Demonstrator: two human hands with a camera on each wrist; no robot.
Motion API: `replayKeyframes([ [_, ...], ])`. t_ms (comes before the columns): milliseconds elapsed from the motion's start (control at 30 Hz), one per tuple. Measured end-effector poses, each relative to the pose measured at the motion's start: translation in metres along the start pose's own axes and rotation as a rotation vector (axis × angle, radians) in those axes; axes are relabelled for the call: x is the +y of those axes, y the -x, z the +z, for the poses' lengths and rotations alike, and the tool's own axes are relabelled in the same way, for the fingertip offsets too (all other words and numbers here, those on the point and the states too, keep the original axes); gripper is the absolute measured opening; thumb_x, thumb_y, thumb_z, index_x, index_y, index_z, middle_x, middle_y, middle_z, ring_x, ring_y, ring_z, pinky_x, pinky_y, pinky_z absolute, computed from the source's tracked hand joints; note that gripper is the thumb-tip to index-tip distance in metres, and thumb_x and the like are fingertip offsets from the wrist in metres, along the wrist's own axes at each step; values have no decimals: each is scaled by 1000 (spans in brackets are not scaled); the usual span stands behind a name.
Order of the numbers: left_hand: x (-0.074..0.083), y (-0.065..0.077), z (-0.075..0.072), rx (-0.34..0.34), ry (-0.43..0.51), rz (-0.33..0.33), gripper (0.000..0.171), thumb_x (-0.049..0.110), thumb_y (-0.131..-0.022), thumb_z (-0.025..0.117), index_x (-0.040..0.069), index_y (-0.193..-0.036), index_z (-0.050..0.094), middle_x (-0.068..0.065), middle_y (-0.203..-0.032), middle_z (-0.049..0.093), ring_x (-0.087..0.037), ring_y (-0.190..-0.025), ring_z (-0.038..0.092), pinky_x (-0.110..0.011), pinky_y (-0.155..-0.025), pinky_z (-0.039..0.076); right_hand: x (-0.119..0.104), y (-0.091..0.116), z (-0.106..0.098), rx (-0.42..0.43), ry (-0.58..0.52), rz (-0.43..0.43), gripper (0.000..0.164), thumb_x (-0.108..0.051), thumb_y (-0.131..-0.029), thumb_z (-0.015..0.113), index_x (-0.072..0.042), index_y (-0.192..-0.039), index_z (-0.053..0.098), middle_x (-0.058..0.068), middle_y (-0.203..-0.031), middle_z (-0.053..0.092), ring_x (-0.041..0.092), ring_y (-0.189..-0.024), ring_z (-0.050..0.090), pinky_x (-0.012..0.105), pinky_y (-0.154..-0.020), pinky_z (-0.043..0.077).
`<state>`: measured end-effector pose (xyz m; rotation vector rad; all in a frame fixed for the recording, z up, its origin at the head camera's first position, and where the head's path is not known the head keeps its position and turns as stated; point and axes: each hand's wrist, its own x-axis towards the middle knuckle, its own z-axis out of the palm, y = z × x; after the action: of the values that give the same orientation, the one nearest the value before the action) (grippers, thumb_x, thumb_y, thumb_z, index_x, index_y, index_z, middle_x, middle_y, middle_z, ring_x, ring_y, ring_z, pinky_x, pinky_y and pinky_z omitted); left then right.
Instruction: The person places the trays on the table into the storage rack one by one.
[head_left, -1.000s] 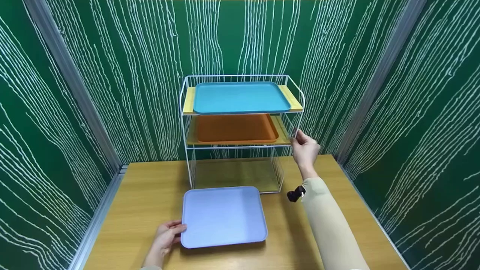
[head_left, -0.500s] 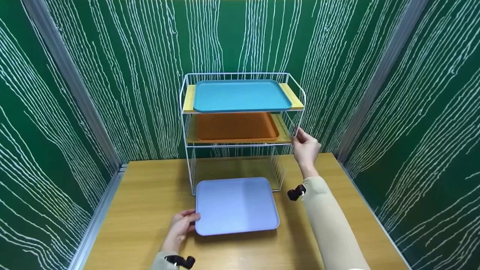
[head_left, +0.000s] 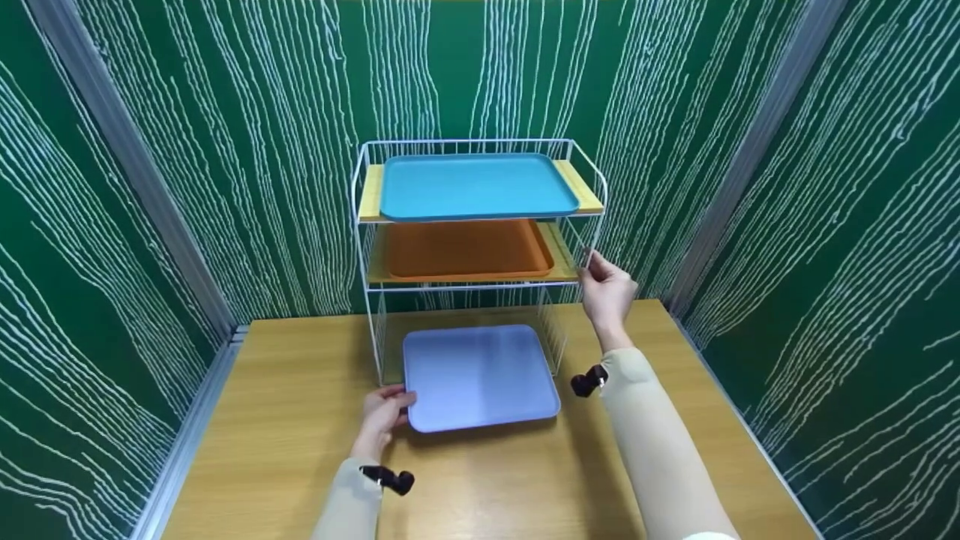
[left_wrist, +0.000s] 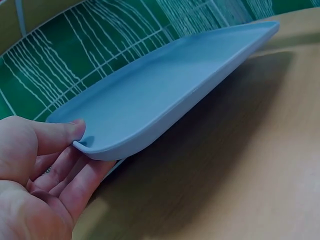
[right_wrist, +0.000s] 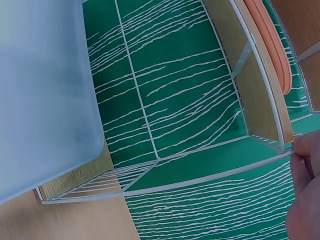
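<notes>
A lavender-blue rectangular tray (head_left: 480, 379) hangs above the table, its far part over the bottom shelf. My left hand (head_left: 384, 414) pinches its left edge, thumb (left_wrist: 75, 131) on top and fingers beneath; the left wrist view has a shadow under the tray. At the right front post of the white wire rack (head_left: 480, 286), my right hand (head_left: 609, 291) grips the frame near the middle shelf. An orange tray (head_left: 469, 249) lies on that shelf and a teal tray (head_left: 480, 186) on the top one. In the right wrist view, only part of the right hand (right_wrist: 305, 175) shows.
The rack stands toward the back of the wooden table (head_left: 292, 442), its shelves wood-coloured. Green panels (head_left: 247, 150) with white wavy lines enclose the table at the back and both sides. Grey metal posts (head_left: 720, 165) rise at the corners.
My left hand has carried the lavender-blue tray forward and somewhat right, from in front of the rack to partly over the bottom shelf. The right hand has kept its grip on the rack.
</notes>
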<state>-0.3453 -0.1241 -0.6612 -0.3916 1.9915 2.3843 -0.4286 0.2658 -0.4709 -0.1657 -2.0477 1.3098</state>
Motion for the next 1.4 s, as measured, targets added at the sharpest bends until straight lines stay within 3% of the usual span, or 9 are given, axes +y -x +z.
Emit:
replayKeyframes([
  [300, 10, -23, 10, 87, -51, -30, 38, -1, -90, 79, -15, -124, 67, -11, -94, 71, -18, -71, 68, -28, -59, 60, 0, 1, -1, -11, -23, 0, 35, -5, -99, 77, -13, -133, 76, 10, -117, 80, 20, -103, 76, 32, -86, 62],
  [433, 11, -24, 15, 132, -81, -18, 34, -1, -92, 75, -17, -122, 67, -12, -93, 69, -17, -71, 64, -26, -59, 55, 0, 2, -1, -17, -39, 1, 34, -5, -99, 77, -13, -132, 77, 10, -118, 79, 21, -104, 76, 30, -86, 62],
  [667, 3, -23, 24, 217, -31, 17, 35, -2, -92, 74, -18, -122, 67, -12, -94, 69, -16, -70, 58, -27, -63, 51, 1, 1, 0, -11, -43, -6, 35, -5, -98, 77, -12, -132, 77, 11, -118, 79, 20, -107, 76, 27, -86, 61],
  [733, 1, -22, 27, 232, -45, 29, 35, -5, -90, 73, -19, -122, 67, -16, -98, 69, -21, -77, 59, -30, -68, 51, 0, 1, 0, -9, -42, -11, 34, -5, -98, 78, -13, -131, 77, 10, -118, 79, 19, -106, 76, 24, -84, 60],
  [833, -3, -20, 28, 242, -55, 47, 39, -8, -89, 70, -20, -126, 65, -30, -113, 70, -35, -97, 64, -39, -87, 56, 1, 1, 0, 1, -15, -30, 33, -7, -97, 79, -13, -130, 78, 10, -116, 79, 21, -103, 77, 21, -81, 58],
  [967, -11, -15, 27, 227, -48, 56, 48, -9, -92, 66, -19, -138, 58, -39, -139, 60, -47, -130, 58, -53, -113, 48, 2, 2, 0, 1, 13, -41, 34, -6, -97, 79, -11, -131, 78, 12, -115, 80, 23, -102, 77, 25, -81, 58],
  [1200, -20, -4, 28, 190, -19, 38, 62, -6, -96, 66, -15, -153, 42, -39, -156, 44, -50, -146, 43, -53, -121, 39, 1, 3, 0, -13, 5, -19, 34, -10, -99, 78, -12, -133, 76, 8, -117, 80, 20, -104, 76, 33, -86, 60],
  [1400, -23, 20, 38, 220, 110, -43, 78, 0, -97, 69, -13, -161, 26, -37, -165, 31, -49, -154, 31, -53, -126, 29, 3, 2, -1, -18, 17, -18, 35, -11, -100, 78, -12, -135, 75, 9, -120, 79, 20, -106, 76, 36, -88, 62],
])
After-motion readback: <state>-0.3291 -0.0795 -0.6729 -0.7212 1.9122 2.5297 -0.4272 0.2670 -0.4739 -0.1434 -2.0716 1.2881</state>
